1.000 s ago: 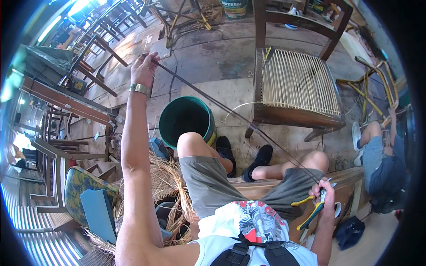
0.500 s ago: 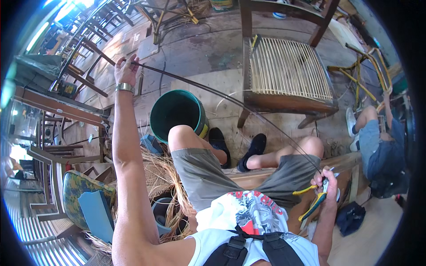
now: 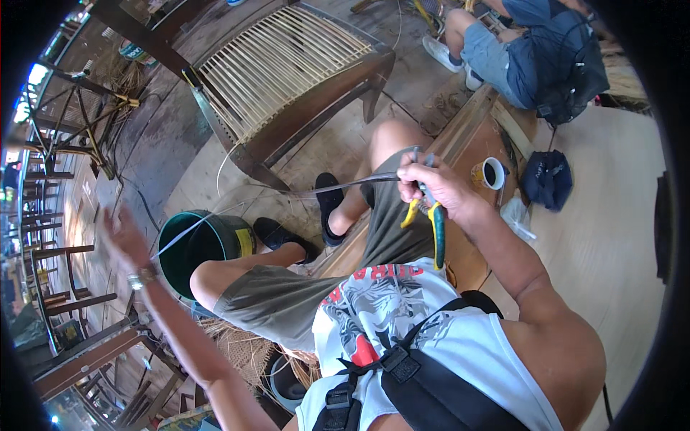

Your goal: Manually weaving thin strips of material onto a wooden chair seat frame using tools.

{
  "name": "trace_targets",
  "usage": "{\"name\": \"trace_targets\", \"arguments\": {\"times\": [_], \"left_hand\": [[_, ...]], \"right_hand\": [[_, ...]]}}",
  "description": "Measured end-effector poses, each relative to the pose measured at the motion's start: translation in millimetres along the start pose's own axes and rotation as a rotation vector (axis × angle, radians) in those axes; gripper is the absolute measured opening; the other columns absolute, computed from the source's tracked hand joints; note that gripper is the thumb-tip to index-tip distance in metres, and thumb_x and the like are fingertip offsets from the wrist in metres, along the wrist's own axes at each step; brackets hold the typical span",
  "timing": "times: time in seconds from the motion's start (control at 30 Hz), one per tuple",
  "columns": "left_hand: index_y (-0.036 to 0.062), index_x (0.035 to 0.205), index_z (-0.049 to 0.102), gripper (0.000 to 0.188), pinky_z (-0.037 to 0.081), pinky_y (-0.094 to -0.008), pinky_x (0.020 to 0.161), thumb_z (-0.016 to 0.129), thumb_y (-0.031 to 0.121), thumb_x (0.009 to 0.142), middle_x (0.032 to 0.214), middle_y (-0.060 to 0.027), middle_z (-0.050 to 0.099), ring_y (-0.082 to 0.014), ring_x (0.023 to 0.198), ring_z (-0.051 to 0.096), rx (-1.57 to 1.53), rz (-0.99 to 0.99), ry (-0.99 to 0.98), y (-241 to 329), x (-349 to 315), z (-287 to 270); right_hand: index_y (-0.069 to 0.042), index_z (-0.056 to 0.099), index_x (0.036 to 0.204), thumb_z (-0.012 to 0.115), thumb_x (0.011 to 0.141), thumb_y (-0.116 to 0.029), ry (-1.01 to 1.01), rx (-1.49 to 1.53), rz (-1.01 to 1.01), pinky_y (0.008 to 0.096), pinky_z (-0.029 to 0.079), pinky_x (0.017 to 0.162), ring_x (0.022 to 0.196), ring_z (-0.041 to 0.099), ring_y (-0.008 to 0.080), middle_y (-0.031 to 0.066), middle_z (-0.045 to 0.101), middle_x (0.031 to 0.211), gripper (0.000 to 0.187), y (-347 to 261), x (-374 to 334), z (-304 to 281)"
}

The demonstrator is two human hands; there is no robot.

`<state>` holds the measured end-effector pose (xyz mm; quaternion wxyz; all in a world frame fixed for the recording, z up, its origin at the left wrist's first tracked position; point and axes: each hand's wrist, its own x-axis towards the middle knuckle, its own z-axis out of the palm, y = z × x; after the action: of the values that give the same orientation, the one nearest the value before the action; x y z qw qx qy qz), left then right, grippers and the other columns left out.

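A workshop with a worn, dusty wooden floor (image 3: 169,133), crowded along its left edge with dark wooden chair frames (image 3: 65,251). A person sits low in the middle, in grey shorts, dark shoes and a white printed top with black straps.

The right hand (image 3: 438,188), raised above the lap, has its grip closed around hand cutters (image 3: 438,230) with yellow and green handles; the handles stand apart below the hand. The same grip pinches dark, thin strips (image 3: 309,192) near the thumb. From there they run left, sagging past the shoes, and a shiny pale length continues over the mouth of a green bucket (image 3: 239,237).

The left hand (image 3: 126,241), out beyond the bucket, is blurred; its grip looks spread, and whether a strip touches it cannot be told.

The bucket is on the floor beside the person's left knee. Beyond the shoes stands a dark wooden chair (image 3: 309,122), its seat strung with pale parallel strands (image 3: 287,61).

On the right lies a pale board (image 3: 604,237). A dark blue cloth item (image 3: 548,179) rests at its left edge, and a cup (image 3: 491,174) with dark contents stands just left of that. At the floor's upper right, another person (image 3: 496,65) sits in blue shorts.
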<state>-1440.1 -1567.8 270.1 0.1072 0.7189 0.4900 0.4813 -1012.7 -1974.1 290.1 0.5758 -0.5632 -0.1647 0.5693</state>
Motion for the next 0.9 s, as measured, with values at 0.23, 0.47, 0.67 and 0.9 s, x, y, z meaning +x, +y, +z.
{"name": "trace_targets", "arguments": {"times": [0.23, 0.47, 0.67, 0.9], "left_hand": [[0.0003, 0.119, 0.061, 0.041, 0.044, -0.032, 0.098, 0.043, 0.035, 0.106, 0.118, -0.0095, 0.064, -0.0177, 0.11, 0.057, -0.848, -0.091, -1.442, 236.4, -173.5, 98.6], [0.0028, 0.117, 0.06, 0.031, 0.03, -0.0186, 0.051, 0.051, 0.03, 0.104, 0.075, -0.0026, 0.063, -0.003, 0.057, 0.041, -1.197, -0.637, -1.708, 247.4, -223.5, 108.2], [0.0047, 0.115, 0.06, 0.021, 0.036, -0.0188, 0.054, 0.052, 0.02, 0.104, 0.085, -0.0071, 0.07, -0.003, 0.058, 0.043, -1.289, -0.745, -1.561, 254.9, -250.0, 107.6], [0.0038, 0.11, 0.06, 0.015, 0.044, -0.0183, 0.062, 0.051, 0.015, 0.104, 0.091, -0.0089, 0.072, -0.0039, 0.068, 0.055, -1.214, -0.727, -1.24, 242.4, -264.2, 96.9]], "right_hand": [[-0.009, 0.052, 0.076, 0.057, 0.093, -0.017, -0.303, -0.303, -0.007, 0.0205, 0.036, 0.054, 0.058, 0.048, 0.0043, -0.0013, 0.057, 0.064, 0.019, 5.2, 11.2, 37.5], [-0.006, 0.052, 0.075, 0.059, 0.089, -0.014, -0.357, -0.834, -0.247, 0.027, 0.032, 0.05, 0.053, 0.042, 0.0044, -0.0032, 0.045, 0.055, 0.017, -11.0, 1.2, 21.4], [-0.003, 0.056, 0.082, 0.063, 0.089, -0.015, -0.346, -0.922, -0.178, 0.0281, 0.035, 0.051, 0.057, 0.044, 0.0051, 0.0004, 0.05, 0.06, 0.016, -15.5, 0.6, 23.7], [-0.002, 0.061, 0.098, 0.069, 0.09, -0.016, -0.2, -0.824, -0.212, 0.026, 0.04, 0.056, 0.063, 0.046, 0.0047, -0.0003, 0.055, 0.069, 0.018, -3.6, 1.9, 18.5]]}}
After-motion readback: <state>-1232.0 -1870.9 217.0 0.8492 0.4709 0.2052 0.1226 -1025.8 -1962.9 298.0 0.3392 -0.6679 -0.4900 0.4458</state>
